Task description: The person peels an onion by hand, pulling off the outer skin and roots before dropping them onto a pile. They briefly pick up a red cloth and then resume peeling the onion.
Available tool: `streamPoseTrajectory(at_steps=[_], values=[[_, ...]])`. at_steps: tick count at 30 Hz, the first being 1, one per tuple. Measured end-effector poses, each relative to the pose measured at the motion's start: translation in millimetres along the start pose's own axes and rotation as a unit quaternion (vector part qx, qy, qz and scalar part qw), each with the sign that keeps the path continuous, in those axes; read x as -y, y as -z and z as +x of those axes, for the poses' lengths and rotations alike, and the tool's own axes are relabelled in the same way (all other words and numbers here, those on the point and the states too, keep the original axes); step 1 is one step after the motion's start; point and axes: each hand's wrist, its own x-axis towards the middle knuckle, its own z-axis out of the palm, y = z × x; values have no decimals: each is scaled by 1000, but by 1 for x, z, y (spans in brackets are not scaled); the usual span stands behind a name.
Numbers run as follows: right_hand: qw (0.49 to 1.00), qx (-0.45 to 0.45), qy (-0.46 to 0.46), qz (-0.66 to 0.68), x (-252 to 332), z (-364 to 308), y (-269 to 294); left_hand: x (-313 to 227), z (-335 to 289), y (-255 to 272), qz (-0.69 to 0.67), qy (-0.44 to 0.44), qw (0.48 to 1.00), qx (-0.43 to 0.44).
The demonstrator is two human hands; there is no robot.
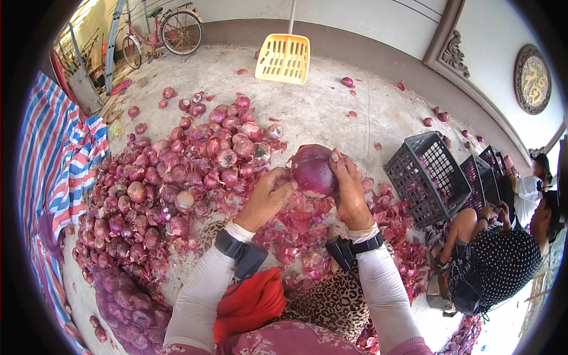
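I hold a large red onion point(312, 170) up in front of me with both hands. My right hand point(350, 192) grips its right side, fingers curled over the top. My left hand point(267, 197) presses against its left side with thumb and fingertips on the skin. Both wrists wear black strapped devices over white sleeves. Loose purple onion skins point(302, 228) lie on the concrete floor below my hands.
A big heap of red onions point(177, 171) covers the floor to my left, beside a striped tarp point(56, 171). Black plastic crates point(429, 177) stand at right, where another person point(503, 254) sits. A yellow shovel point(284, 57) and a bicycle point(160, 32) are at the back.
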Motion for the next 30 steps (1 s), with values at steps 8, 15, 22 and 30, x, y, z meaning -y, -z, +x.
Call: streamPoseTrajectory(at_steps=[8,15,22,30], values=[[977,126,-97,144,-2,5,8,23,11,-1,-143,-8,988,-56],[929,123,-110,331,3,8,6,33,11,12,-239,64,968,-44],[938,122,-91,310,-2,14,18,15,8,3,-156,24,984,-81],[959,120,-101,236,2,2,0,25,6,-10,-5,-89,996,5]])
